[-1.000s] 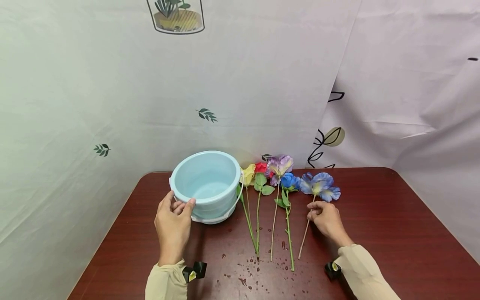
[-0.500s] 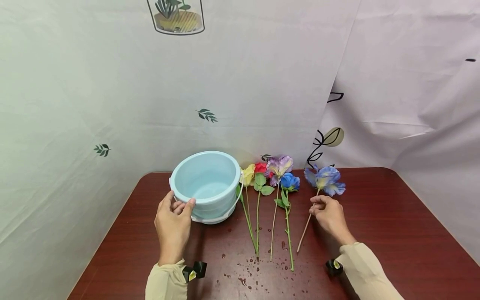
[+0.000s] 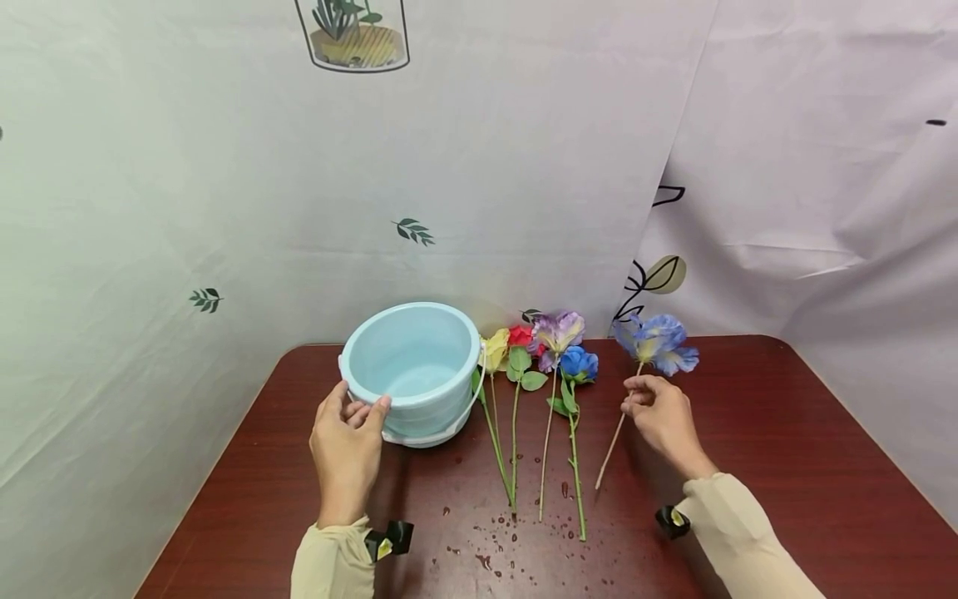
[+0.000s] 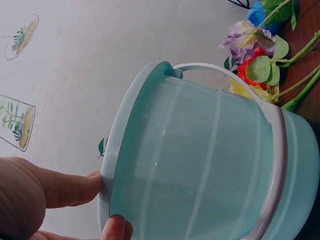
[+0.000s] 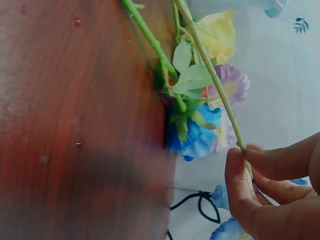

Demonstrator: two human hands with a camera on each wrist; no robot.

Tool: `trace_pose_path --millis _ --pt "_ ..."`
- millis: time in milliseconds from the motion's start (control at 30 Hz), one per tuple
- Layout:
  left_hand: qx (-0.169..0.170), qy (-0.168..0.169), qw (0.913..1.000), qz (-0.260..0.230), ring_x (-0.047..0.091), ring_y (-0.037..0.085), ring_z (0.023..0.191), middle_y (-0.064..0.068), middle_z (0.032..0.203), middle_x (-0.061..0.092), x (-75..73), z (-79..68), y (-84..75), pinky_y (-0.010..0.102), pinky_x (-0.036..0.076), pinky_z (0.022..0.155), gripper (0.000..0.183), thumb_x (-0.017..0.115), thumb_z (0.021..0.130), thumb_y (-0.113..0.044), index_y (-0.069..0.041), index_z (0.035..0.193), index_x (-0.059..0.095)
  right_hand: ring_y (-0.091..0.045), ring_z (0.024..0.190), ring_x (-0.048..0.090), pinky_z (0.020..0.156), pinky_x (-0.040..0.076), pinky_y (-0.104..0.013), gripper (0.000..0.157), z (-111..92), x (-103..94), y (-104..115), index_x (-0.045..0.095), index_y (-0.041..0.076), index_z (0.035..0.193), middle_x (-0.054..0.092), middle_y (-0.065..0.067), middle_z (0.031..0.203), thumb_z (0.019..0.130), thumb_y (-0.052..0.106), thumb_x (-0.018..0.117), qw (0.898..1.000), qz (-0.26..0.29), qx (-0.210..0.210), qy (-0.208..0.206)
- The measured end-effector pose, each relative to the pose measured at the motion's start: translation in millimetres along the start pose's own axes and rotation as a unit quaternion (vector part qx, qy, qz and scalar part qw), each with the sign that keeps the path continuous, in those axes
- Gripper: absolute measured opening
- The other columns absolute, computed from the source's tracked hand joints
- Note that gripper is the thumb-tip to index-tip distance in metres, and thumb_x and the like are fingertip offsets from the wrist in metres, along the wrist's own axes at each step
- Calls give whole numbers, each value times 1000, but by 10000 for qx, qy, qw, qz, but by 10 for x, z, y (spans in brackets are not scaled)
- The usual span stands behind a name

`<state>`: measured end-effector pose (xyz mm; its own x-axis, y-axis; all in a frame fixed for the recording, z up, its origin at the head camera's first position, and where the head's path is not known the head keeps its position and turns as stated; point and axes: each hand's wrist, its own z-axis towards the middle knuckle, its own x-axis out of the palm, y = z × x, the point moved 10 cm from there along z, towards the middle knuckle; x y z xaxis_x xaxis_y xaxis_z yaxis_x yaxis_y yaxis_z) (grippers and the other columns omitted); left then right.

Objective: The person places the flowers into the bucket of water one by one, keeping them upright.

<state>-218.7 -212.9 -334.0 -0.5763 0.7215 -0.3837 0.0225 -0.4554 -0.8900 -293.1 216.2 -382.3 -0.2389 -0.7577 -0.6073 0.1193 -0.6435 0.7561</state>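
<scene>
A light blue bucket point(image 3: 430, 416) stands upright at the table's back left, its white handle point(image 4: 277, 165) hanging down one side. My left hand point(image 3: 347, 449) pinches the bucket's near rim between thumb and fingers; the left wrist view shows the thumb point(image 4: 75, 189) against that rim. On the right, my right hand point(image 3: 662, 416) pinches the stem of a light blue-violet artificial flower point(image 3: 656, 343), just below its bloom. This stem point(image 5: 215, 77) is raised off the table and slants down toward the left. In the right wrist view the bloom is partly hidden behind the fingers.
Between the hands lie several artificial flowers: a blue one point(image 3: 579, 363), a purple one point(image 3: 559, 331), a red one point(image 3: 520, 335) and a yellow one point(image 3: 496, 348). Water drops point(image 3: 485, 562) dot the dark red table point(image 3: 756, 433). A printed cloth point(image 3: 524, 166) hangs behind.
My right hand has lifted the light blue-violet flower and shifted it slightly right and up. The left hand and the bucket have stayed in place.
</scene>
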Motion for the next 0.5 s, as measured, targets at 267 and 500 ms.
trace_pose_path --millis 267,500 --pt "15 -31 10000 39 65 29 100 19 116 55 -10 -2 1 -5 40 70 61 73 86 -12 5 139 46 -26 81 65 62 49 -14 25 21 -27 102 66 -6 106 67 -17 89 82 -7 67 9999 62 -150 -52" --pt "12 -30 10000 21 65 28 100 20 117 55 -8 2 0 -4 41 71 62 73 86 -12 5 139 46 -27 84 65 62 50 -12 25 42 -27 195 65 -6 107 63 -17 92 83 -7 65 9994 174 -275 -94"
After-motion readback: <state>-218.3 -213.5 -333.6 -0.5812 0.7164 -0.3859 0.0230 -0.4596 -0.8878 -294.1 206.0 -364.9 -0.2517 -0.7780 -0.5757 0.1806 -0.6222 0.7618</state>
